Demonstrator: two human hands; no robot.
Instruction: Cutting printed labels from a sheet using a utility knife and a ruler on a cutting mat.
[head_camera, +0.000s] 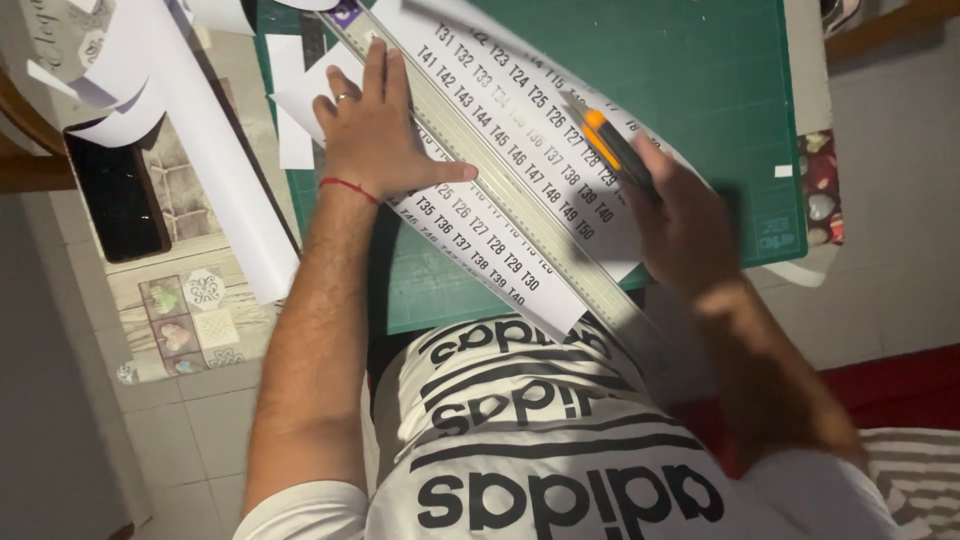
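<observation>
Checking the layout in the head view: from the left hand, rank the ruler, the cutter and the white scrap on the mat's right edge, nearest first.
1. Ruler: under the left hand.
2. Cutter: right of it, in the right hand.
3. White scrap: far right on the mat.

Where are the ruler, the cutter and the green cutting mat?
ruler (520, 215), head view, middle of its long pale strip.
cutter (605, 135), head view, orange and black tip.
green cutting mat (700, 80), head view, bare upper right area.
</observation>
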